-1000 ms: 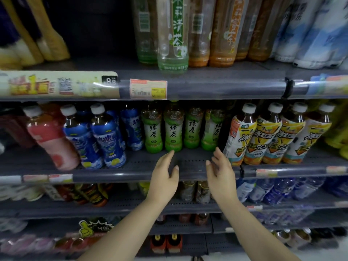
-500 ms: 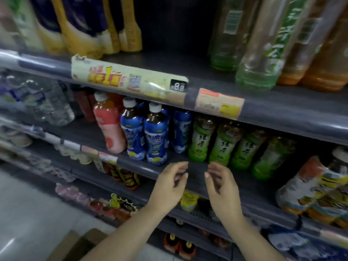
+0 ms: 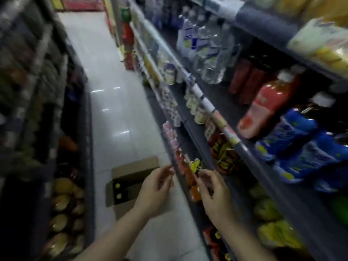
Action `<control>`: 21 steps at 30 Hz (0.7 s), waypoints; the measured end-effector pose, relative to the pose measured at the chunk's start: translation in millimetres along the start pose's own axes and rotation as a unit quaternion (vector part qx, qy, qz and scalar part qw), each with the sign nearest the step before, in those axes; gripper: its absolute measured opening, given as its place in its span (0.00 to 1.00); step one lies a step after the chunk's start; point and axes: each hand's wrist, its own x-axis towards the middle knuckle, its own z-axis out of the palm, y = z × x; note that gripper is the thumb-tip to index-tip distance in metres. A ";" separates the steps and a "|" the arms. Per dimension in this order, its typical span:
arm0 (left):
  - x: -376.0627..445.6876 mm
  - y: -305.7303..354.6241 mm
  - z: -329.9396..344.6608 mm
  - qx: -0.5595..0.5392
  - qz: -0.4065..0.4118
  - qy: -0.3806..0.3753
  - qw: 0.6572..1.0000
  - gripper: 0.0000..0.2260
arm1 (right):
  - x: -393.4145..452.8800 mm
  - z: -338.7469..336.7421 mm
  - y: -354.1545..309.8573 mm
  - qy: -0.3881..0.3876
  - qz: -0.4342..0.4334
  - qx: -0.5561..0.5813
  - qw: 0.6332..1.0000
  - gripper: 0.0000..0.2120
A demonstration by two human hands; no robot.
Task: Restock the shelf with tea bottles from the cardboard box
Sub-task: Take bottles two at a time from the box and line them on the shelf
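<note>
Both hands seen empty, fingers loosely curled, nothing grasped. Cardboard box (image 3: pixel 131 185) located on floor, flaps open, below and left of left hand (image 3: pixel 154 193); right hand (image 3: pixel 214 196) held over shelf (image 3: pixel 244 147) edge, farther from box. Tea bottles (image 3: pixel 118 190) judged upright inside, caps up; only two caps made out. Left hand nearer; downward reach needed. Open floor left of box, shelf edge close at right.

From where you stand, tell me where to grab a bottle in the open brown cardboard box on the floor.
Grip a yellow-capped bottle by its neck just under the cap, coming straight down from above. The bottles stand upright in the open brown cardboard box, so only the caps show and the walls block the sides. Both the left hand and the right hand are empty.
</note>
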 end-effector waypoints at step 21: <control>15.2 -293.2 -149.2 -0.023 -0.283 0.115 0.952 0.15 | 82.8 328.6 16.4 -0.198 0.069 -0.013 0.978 0.14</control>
